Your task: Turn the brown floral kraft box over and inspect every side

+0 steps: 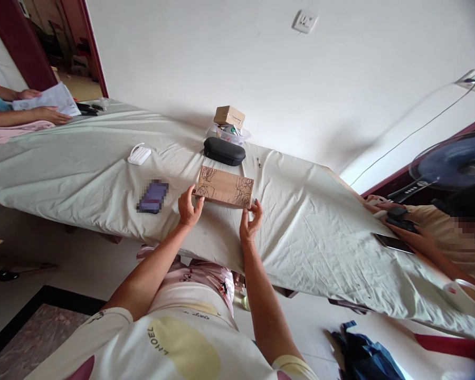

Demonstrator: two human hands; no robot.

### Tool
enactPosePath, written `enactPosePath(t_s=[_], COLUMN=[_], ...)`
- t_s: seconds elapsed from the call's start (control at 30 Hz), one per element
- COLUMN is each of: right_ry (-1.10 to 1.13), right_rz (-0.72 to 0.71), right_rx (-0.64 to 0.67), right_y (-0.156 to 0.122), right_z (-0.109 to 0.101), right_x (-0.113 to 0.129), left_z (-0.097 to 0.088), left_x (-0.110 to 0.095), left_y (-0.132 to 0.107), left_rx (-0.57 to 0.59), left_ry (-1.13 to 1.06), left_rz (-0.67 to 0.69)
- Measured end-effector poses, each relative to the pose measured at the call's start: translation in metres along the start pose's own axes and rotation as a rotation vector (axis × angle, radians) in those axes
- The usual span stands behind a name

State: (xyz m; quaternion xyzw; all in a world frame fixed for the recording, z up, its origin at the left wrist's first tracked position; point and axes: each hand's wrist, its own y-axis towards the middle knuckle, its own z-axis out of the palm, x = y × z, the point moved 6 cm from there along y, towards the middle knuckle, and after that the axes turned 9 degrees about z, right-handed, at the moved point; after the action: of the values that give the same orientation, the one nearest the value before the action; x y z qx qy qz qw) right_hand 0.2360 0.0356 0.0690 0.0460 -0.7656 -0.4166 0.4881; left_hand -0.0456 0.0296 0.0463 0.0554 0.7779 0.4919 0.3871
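Note:
A flat brown cardboard box with dark scribbled lines near its corners is between my two hands, over the cloth-covered table. My left hand grips its left end between thumb and fingers. At the near right corner, my right hand pinches the box the same way. Just beyond the box lies a black zipped case. A phone with a blurred screen rests to the left of my left hand. Whether the box touches the cloth I cannot tell.
A clear plastic tub of small items, with a small carton on top, stands by the wall. A white corded block lies left. At far left a person holds papers; another person sits at right near a dark phone and a fan.

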Motion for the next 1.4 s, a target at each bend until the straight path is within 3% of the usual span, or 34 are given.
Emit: enactPosePath(t_s=[0.1,0.27,0.5,0.7,0.9,1.03,1.13,1.23,1.3,1.4], right_ry=[0.035,0.028,-0.052,-0.206,-0.203,-0.179,-0.094,-0.062,-0.072,-0.1], right_rz=[-0.035,0.009,0.126,0.256,0.261,0.26,0.163,0.023,-0.028,-0.059], right_rx=[-0.059,0.052,0.132,0.322,0.328,0.298,0.144,0.093,0.195,0.455], right_y=[0.0,0.002,0.003,-0.002,-0.005,0.0,0.006,-0.015,-0.052,-0.125], right_z=[-0.009,0.004,0.018,0.031,0.031,0.032,0.011,-0.033,-0.068,-0.113], right_x=[0.002,-0.006,-0.027,-0.052,-0.055,-0.04,-0.008,0.03,0.05,0.072], left_z=[-0.002,0.008,0.023,0.03,0.027,0.026,0.024,0.024,0.024,0.025], left_x=[-0.007,-0.011,0.006,0.024,0.023,0.022,0.019,0.018,0.018,0.018], left_y=[0.001,-0.002,-0.006,-0.009,-0.007,-0.006,-0.004,-0.002,-0.003,-0.004], left_rx=[-0.015,0.072,0.23,0.382,0.377,0.355,0.339,0.345,0.354,0.343], left_ry=[-0.054,-0.13,-0.084,0.067,0.055,0.043,0.05,0.057,0.064,0.059], left_rz=[0.076,0.107,-0.075,-0.275,-0.274,-0.277,-0.278,-0.296,-0.318,-0.348])
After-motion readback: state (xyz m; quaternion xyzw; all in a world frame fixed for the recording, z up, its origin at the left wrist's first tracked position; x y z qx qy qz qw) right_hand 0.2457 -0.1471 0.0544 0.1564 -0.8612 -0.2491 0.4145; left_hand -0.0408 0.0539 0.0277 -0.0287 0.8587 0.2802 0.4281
